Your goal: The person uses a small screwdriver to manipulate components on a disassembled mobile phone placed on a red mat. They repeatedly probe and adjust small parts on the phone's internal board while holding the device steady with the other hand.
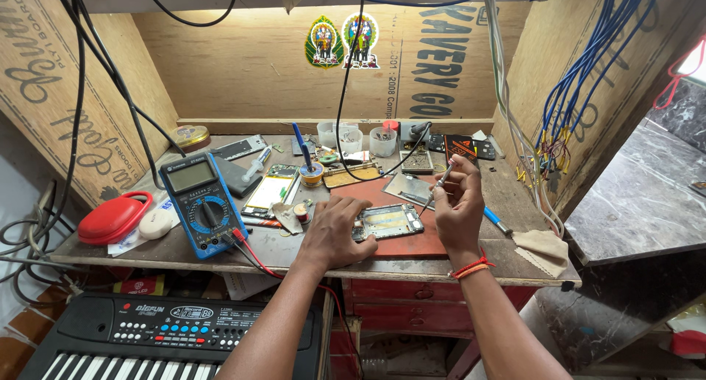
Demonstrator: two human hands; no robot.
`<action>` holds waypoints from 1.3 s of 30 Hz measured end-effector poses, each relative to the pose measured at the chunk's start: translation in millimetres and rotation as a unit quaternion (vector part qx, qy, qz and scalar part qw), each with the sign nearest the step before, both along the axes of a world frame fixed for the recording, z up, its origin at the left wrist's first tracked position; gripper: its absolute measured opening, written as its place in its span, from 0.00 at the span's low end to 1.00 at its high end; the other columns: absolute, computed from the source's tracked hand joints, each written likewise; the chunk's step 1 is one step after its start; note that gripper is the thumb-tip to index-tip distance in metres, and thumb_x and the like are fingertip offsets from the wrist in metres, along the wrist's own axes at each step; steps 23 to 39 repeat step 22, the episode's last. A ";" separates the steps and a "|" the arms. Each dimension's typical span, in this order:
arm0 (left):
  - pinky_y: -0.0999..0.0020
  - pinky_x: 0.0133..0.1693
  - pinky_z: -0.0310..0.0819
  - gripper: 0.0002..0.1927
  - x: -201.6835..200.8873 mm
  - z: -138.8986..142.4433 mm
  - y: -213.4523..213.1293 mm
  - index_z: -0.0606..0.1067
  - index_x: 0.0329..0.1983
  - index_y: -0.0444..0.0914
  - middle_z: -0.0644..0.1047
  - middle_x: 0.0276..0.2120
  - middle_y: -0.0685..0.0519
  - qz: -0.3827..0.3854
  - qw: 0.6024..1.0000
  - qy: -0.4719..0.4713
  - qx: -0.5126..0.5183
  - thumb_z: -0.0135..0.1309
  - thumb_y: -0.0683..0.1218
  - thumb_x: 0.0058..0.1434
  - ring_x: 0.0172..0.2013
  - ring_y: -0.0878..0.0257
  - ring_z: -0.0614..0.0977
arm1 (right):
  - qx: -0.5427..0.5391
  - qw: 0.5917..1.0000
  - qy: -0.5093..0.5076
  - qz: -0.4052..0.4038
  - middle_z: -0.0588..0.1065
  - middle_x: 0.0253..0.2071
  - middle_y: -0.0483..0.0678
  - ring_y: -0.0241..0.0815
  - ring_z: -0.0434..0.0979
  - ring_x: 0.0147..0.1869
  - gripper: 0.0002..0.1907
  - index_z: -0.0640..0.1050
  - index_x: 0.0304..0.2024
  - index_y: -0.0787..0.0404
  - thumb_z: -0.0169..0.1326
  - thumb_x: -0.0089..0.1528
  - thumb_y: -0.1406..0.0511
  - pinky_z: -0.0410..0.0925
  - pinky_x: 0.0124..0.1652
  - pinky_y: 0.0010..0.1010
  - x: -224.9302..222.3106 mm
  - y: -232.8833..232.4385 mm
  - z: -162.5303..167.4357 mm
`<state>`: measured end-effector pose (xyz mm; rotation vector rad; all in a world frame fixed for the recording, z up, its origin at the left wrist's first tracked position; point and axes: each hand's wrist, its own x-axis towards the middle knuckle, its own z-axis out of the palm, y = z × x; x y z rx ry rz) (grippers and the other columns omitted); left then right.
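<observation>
Overhead, two oval green-and-yellow stickers [343,41] are showing on the plywood back wall, above the bench. Left hand [335,231] is lying palm-down, fingers curled loosely, touching the left edge of the opened phone frame [387,221] on the red mat [412,242]. Right hand [457,203] is pinching a thin screwdriver [437,186], tip angling down toward the frame. Blue multimeter [201,203] is sitting far left; a black cable [343,93] is hanging down in front of the small plastic cups [351,138].
</observation>
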<state>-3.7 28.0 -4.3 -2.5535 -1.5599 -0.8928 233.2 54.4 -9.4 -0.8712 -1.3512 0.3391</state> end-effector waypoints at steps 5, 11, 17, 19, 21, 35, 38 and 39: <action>0.63 0.52 0.65 0.30 0.0 1.6 -1.0 0.77 0.53 0.43 0.80 0.43 0.53 -0.002 1.000 -0.003 0.000 0.60 0.58 0.45 0.49 0.61 0.77 | -0.025 0.999 -0.001 -0.039 0.77 0.45 0.49 0.36 0.80 0.44 0.29 0.68 0.65 0.57 0.57 0.62 0.74 0.76 0.40 0.26 -1.5 0.0 2.9; 0.64 0.52 0.65 0.30 0.1 1.5 -1.1 0.77 0.52 0.43 0.80 0.43 0.52 -0.005 1.000 -0.004 0.005 0.60 0.57 0.46 0.48 0.61 0.77 | -0.011 0.999 0.014 -0.043 0.76 0.46 0.51 0.37 0.80 0.45 0.28 0.67 0.65 0.59 0.56 0.63 0.75 0.77 0.41 0.27 -1.1 0.1 2.3; 0.63 0.50 0.65 0.28 -0.7 -1.0 0.4 0.77 0.52 0.43 0.80 0.43 0.52 -0.007 1.000 -0.008 0.010 0.59 0.57 0.47 0.47 0.61 0.77 | 0.001 0.999 0.052 0.010 0.75 0.47 0.54 0.40 0.81 0.46 0.29 0.63 0.65 0.61 0.56 0.63 0.77 0.80 0.43 0.30 -1.4 1.1 2.3; 0.63 0.50 0.66 0.26 -1.4 -2.5 2.0 0.77 0.52 0.43 0.80 0.43 0.53 -0.009 1.000 -0.010 0.013 0.59 0.57 0.50 0.46 0.61 0.77 | -0.004 0.996 0.068 0.062 0.74 0.48 0.55 0.42 0.82 0.48 0.29 0.62 0.65 0.61 0.56 0.63 0.76 0.80 0.44 0.31 -2.4 1.9 2.5; 0.63 0.50 0.66 0.24 -1.4 -4.1 4.2 0.77 0.52 0.44 0.80 0.43 0.53 -0.014 1.000 -0.009 0.019 0.58 0.56 0.53 0.46 0.62 0.77 | -0.025 0.988 0.076 0.131 0.74 0.49 0.56 0.45 0.85 0.50 0.29 0.60 0.64 0.61 0.57 0.64 0.75 0.78 0.46 0.33 -3.0 1.8 2.5; 0.63 0.50 0.65 0.22 -1.4 -5.5 5.0 0.78 0.50 0.44 0.80 0.43 0.54 -0.011 1.000 -0.007 0.016 0.58 0.56 0.55 0.47 0.62 0.77 | -0.025 0.988 0.076 0.131 0.74 0.49 0.56 0.45 0.85 0.50 0.29 0.60 0.64 0.61 0.57 0.64 0.75 0.78 0.46 0.33 -2.9 1.7 2.6; 0.63 0.50 0.65 0.22 -1.4 -5.5 5.0 0.78 0.50 0.44 0.80 0.43 0.54 -0.011 1.000 -0.007 0.016 0.58 0.56 0.55 0.47 0.62 0.77 | -0.025 0.988 0.076 0.131 0.74 0.49 0.56 0.45 0.85 0.50 0.29 0.60 0.64 0.61 0.57 0.64 0.75 0.78 0.46 0.33 -2.9 1.7 2.6; 0.63 0.50 0.65 0.22 -1.4 -5.5 5.0 0.78 0.50 0.44 0.80 0.43 0.54 -0.011 1.000 -0.007 0.016 0.58 0.56 0.55 0.47 0.62 0.77 | -0.025 0.988 0.076 0.131 0.74 0.49 0.56 0.45 0.85 0.50 0.29 0.60 0.64 0.61 0.57 0.64 0.75 0.78 0.46 0.33 -2.9 1.7 2.6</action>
